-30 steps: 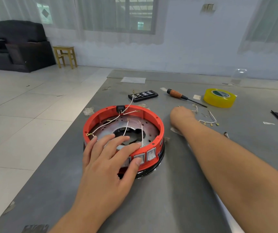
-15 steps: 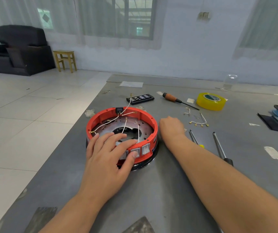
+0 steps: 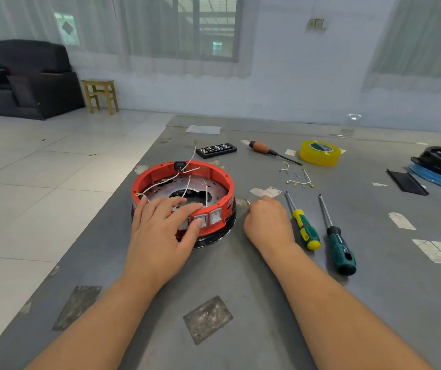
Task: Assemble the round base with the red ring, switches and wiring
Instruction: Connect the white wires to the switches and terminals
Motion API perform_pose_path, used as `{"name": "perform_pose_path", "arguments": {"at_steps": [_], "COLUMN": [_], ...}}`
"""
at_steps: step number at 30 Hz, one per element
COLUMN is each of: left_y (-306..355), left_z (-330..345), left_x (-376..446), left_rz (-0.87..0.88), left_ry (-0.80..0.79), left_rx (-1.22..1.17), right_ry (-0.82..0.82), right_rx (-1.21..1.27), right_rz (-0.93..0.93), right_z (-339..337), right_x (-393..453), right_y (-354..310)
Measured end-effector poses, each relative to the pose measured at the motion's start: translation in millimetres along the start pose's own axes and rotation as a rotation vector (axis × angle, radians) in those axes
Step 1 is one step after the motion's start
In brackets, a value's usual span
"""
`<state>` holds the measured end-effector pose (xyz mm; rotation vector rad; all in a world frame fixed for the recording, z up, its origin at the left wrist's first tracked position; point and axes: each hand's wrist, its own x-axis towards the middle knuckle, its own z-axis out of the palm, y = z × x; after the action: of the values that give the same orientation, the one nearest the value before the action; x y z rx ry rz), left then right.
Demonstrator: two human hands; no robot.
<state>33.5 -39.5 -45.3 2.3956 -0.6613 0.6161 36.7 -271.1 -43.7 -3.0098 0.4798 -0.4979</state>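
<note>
My left hand point(image 3: 160, 231) lies spread over the near rim of the red ring point(image 3: 160, 173), fingers fairly straight and pressing on it, thumb against the switches point(image 3: 208, 217) — the round base point(image 3: 214, 236) sits on the grey table point(image 3: 240, 289) just left of centre, white wires point(image 3: 187, 161) looping up from inside it. My right hand point(image 3: 267, 222) rests on the table just beside the base, fingers curled under, and a small metal tip pokes out by the knuckles — whether I'm pinching it I cannot tell. Two green-handled screwdrivers point(image 3: 321, 233) lie just right of that hand, a yellow tape roll point(image 3: 319, 153) further back.
</note>
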Motion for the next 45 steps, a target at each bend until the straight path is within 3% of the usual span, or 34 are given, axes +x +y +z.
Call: {"name": "perform_pose_path", "arguments": {"at_steps": [7,12,16,20,26,30,41,45], "left_y": [-1.7,-1.2,-0.1,0.4,-3.3,-1.8,-1.7,-2.0], "left_z": [0.0,-1.2,-2.7,-4.3,-4.9,-3.8,-0.3,-0.9], "left_x": [1.8,3.4,3.4,5.2,4.5,5.3,6.2,5.5], "left_rz": [-0.001,-0.005,-0.006,-0.021,-0.012,-0.017,-0.029,-0.026], "left_ry": [-0.029,-0.036,-0.043,-0.031,-0.054,-0.048,-0.044,-0.037], "left_rx": [-0.006,-0.020,-0.034,-0.064,-0.057,-0.033,-0.029,-0.046], "right_ry": [-0.027,0.032,0.243,0.361,0.237,0.014,-0.234,-0.227], "right_rx": [0.018,0.199,0.608,0.691,0.616,0.451,0.310,0.215], "right_rz": [-0.010,0.099,0.261,0.125,0.244,0.187,0.024,-0.012], "right_z": [-8.9,-6.5,-7.9,-7.3,-1.2,3.5,-7.5,-5.6], "right_x": [1.7,-0.9,-0.3,-1.5,0.3,2.4,10.2,6.5], "right_y": [0.5,-5.5,-9.2,-21.1,5.8,7.9,14.2,11.4]}}
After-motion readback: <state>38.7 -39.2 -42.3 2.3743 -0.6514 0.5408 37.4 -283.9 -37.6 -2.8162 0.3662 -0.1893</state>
